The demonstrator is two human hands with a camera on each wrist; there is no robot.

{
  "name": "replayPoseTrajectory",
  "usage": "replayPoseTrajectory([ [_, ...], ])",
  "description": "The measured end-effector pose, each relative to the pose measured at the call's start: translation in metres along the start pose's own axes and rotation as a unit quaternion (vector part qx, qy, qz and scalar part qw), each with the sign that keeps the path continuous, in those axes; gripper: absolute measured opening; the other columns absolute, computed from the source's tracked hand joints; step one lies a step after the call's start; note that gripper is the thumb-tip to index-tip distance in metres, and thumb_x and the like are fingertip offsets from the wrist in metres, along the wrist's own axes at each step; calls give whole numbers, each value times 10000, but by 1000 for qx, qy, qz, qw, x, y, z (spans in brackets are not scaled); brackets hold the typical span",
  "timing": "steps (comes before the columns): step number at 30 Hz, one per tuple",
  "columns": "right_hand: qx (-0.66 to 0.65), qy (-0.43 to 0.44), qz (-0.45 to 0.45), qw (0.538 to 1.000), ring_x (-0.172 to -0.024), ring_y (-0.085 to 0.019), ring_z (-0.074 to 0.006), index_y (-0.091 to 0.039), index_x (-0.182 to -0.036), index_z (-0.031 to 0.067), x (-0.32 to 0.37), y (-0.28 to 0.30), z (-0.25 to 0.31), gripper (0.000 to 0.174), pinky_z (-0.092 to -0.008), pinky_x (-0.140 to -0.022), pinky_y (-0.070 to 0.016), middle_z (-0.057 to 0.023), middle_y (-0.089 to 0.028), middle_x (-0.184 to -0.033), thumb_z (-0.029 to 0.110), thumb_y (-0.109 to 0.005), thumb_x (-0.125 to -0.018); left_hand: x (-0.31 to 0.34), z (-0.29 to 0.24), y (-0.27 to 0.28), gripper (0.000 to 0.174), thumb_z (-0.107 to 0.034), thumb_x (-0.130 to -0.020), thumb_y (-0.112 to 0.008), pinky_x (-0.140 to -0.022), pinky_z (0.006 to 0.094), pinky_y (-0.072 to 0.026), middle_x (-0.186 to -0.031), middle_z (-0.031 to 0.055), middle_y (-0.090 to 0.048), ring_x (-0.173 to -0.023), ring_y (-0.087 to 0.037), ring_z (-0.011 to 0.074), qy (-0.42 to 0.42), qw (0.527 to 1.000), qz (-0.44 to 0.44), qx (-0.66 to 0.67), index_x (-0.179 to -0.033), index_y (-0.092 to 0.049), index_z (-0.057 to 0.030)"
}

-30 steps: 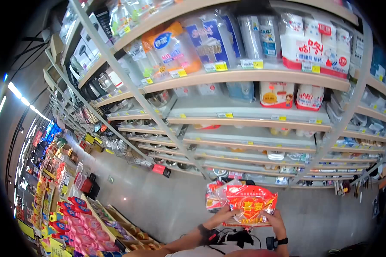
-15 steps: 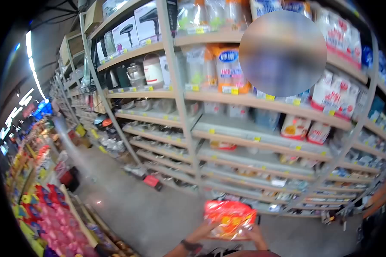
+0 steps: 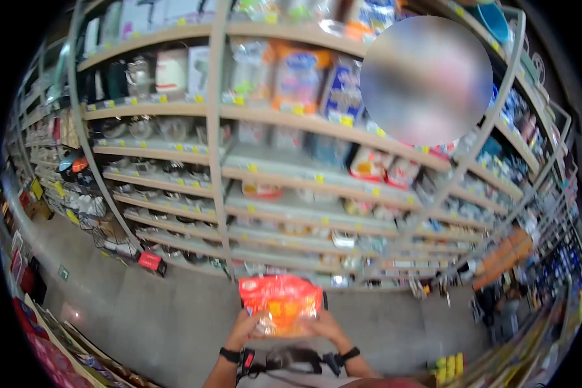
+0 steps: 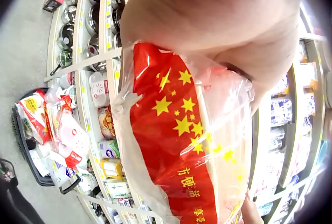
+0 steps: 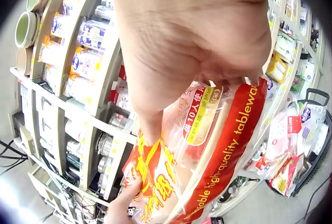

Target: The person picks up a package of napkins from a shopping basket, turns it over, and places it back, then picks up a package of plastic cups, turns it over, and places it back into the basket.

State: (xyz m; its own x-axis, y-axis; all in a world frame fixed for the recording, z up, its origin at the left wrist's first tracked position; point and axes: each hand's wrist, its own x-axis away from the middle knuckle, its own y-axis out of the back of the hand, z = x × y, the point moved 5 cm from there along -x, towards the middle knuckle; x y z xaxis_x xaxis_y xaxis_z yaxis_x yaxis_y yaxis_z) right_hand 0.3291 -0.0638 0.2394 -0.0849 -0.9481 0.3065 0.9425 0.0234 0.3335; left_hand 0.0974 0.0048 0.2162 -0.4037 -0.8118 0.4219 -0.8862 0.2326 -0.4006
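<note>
A red plastic package (image 3: pixel 281 304) with yellow print is held in front of the body by both hands, one at each side. My left hand (image 3: pixel 246 326) grips its left edge; in the left wrist view the left hand (image 4: pixel 223 21) covers the top of the clear-and-red package (image 4: pixel 171 125), which shows yellow stars. My right hand (image 3: pixel 326 325) grips the other edge. In the right wrist view the right hand (image 5: pixel 192 42) has its thumb and fingers around the package (image 5: pixel 207 156), marked as tableware. Fingertips behind the wrapping are partly hidden.
Tall shelves (image 3: pixel 291 174) of packaged goods and pots stand ahead. On the floor side, a dark basket (image 4: pixel 39 169) holds several packages. A red box (image 3: pixel 151 262) lies by the bottom shelf. At the right, a person (image 3: pixel 507 255) is near the shelves.
The head view has swung to the right, so the shelves and the red box stand further left. Both hands still hold the package, which appears further left in the frame.
</note>
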Motion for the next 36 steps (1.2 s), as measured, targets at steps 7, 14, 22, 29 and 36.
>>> replayPoseTrajectory([
  [7, -42, -36, -83, 995, -870, -605, -100, -620, -1146, 31, 57, 26, -38, 396, -279, -755, -510, -43, -675, -1008, 290, -695, -855, -13, 18, -49, 371, -89, -826, -705, -819, 302, -524, -1043, 70, -661, -931, -648, 160, -11, 992, 118, -34, -1156, -565, 7],
  [14, -128, -61, -128, 982, -888, -617, -105, -598, -1167, 26, 111, 35, -63, 389, -280, -770, -513, -49, -676, -1035, 245, -695, -861, -22, 64, -80, 438, -57, -799, -727, -865, 313, -500, -1119, 89, -636, -992, -621, 160, -32, 981, 174, -78, -1187, -535, 10],
  [22, -133, -2, -117, 984, -845, -595, -84, -605, -1160, 43, 112, 46, -70, 415, -272, -737, -508, -29, -671, -990, 258, -736, -831, -2, 75, -85, 452, -56, -823, -709, -854, 316, -516, -1170, 86, -623, -1006, -628, 169, 0, 988, 149, -40, -1221, -502, -1],
  [29, -86, -26, -13, 996, -927, -636, -141, -575, -1175, 11, 83, 20, -63, 479, -309, -796, -515, -88, -678, -1055, 255, -757, -805, 9, 79, -38, 394, -75, -819, -720, -800, 299, -526, -1091, 89, -659, -943, -648, 143, -32, 994, 96, -29, -1164, -552, 11],
  [36, -46, -6, 70, 996, -851, -636, -122, -598, -1140, 4, 58, -7, -49, 446, -298, -756, -517, -66, -687, -998, 259, -753, -808, 44, 64, -9, 325, -97, -825, -720, -769, 281, -517, -1036, 81, -681, -887, -653, 130, -71, 997, 20, -7, -1104, -601, 21],
])
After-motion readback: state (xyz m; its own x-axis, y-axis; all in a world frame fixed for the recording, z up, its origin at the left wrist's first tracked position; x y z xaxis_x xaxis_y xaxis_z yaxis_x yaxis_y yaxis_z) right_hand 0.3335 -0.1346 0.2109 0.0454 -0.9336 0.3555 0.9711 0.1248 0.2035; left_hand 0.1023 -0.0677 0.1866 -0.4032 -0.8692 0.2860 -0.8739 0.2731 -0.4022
